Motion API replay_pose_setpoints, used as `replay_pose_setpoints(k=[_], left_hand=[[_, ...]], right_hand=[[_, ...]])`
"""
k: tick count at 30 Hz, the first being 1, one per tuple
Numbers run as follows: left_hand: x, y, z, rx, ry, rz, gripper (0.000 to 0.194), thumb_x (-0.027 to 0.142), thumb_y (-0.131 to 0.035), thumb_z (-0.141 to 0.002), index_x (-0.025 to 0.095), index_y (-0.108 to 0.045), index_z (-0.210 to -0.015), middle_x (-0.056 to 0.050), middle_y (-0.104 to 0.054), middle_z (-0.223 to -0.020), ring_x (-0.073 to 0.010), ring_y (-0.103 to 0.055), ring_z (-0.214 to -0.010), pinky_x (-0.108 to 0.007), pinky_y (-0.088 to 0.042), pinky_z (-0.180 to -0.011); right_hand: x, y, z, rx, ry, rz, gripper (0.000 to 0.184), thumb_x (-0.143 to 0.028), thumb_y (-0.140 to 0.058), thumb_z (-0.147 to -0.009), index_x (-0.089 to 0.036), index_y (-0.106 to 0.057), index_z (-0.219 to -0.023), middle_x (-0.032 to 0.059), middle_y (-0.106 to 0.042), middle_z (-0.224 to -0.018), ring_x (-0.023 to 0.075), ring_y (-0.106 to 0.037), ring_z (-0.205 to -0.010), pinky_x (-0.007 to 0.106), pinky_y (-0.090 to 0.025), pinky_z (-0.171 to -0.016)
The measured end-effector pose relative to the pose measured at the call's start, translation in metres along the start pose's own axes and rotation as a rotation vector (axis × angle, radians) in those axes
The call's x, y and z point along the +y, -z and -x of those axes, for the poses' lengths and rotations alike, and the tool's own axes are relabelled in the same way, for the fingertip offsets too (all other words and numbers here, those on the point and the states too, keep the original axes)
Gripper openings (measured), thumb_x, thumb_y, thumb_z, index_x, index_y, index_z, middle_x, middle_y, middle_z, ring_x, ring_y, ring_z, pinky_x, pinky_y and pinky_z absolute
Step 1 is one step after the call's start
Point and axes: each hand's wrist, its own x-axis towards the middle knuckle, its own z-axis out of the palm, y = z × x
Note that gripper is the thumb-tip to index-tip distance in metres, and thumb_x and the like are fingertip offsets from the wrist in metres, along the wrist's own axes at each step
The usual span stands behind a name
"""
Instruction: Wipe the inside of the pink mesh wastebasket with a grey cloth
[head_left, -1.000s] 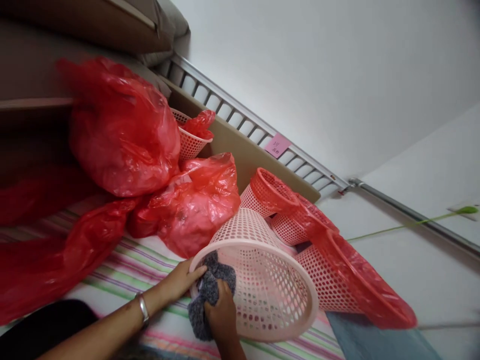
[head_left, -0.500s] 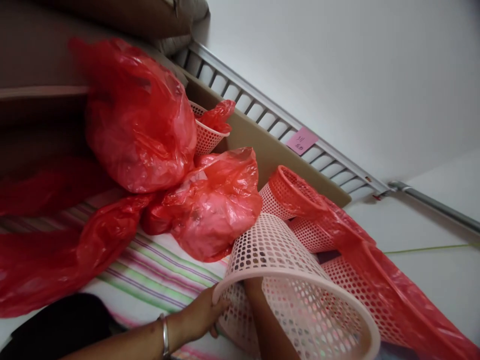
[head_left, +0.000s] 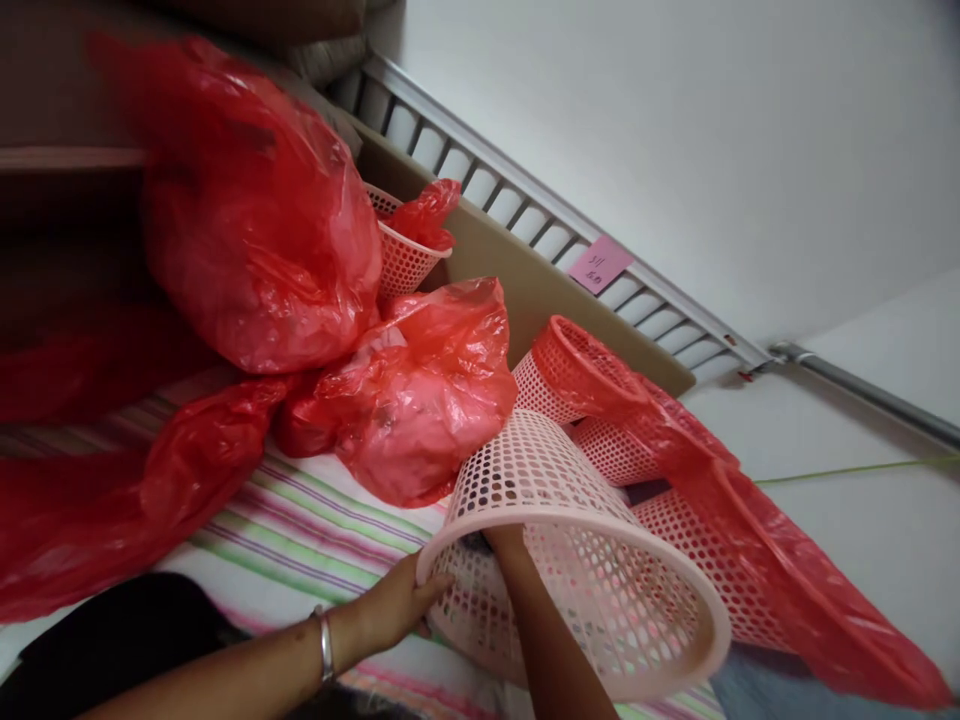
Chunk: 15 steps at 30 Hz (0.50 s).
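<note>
A pale pink perforated plastic basket [head_left: 570,514] lies tilted on a striped cloth [head_left: 315,530], its wide mouth facing me. My left hand [head_left: 401,600], with a silver bangle on the wrist, grips the rim at its left side, thumb inside. The right forearm reaches into the mouth; my right hand [head_left: 506,537] is mostly hidden inside the basket, fingers out of sight. Something dark shows beside it, too obscured to name. A bulging red plastic bag [head_left: 427,400] touches the basket's far end.
A larger red bag [head_left: 262,240] stands at the left, beside a small basket [head_left: 409,265] with red plastic. More pink baskets [head_left: 705,560] lie at the right under red plastic sheeting [head_left: 795,570]. Behind are a beige board [head_left: 510,265] and a white radiator [head_left: 502,205] with a pink note [head_left: 600,263].
The whole view has shifted slightly, so things sit a little higher and further left. My left hand keeps its hold on the rim; the right stays inside the basket.
</note>
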Motion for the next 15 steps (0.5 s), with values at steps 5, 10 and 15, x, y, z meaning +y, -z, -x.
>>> replay_pose_setpoints(k=[5, 10, 15], left_hand=[[-0.004, 0.001, 0.000, 0.000, -0.005, -0.003, 0.059, 0.063, -0.053, -0.081, 0.018, -0.058, -0.118, -0.008, -0.071, -0.093, -0.0213, -0.064, -0.070, -0.028, -0.051, -0.053], [-0.007, 0.002, -0.002, 0.008, -0.149, 0.007, 0.058, 0.060, -0.055, -0.081, 0.017, -0.059, -0.120, -0.009, -0.071, -0.103, -0.0273, -0.063, -0.099, -0.038, -0.052, -0.086], [0.009, 0.009, 0.000, -0.003, -0.131, -0.081, 0.060, 0.059, -0.053, -0.082, 0.015, -0.057, -0.122, -0.008, -0.072, -0.098, -0.0258, -0.067, -0.087, -0.038, -0.053, -0.083]], right_hand=[[-0.006, 0.004, 0.051, -0.096, 0.002, 0.121, 0.042, -0.023, -0.054, -0.070, -0.005, -0.064, -0.107, 0.0199, -0.064, -0.110, 0.0331, -0.057, -0.110, 0.050, -0.041, -0.099], [0.001, 0.000, 0.135, -0.112, 0.104, 0.267, 0.059, -0.028, -0.055, -0.067, -0.003, -0.058, -0.119, 0.0222, -0.059, -0.121, 0.0352, -0.054, -0.115, 0.051, -0.042, -0.100], [0.002, 0.002, 0.164, -0.083, 0.088, 0.262, 0.057, -0.023, -0.055, -0.065, 0.000, -0.058, -0.117, 0.0238, -0.060, -0.119, 0.0363, -0.056, -0.114, 0.052, -0.045, -0.098]])
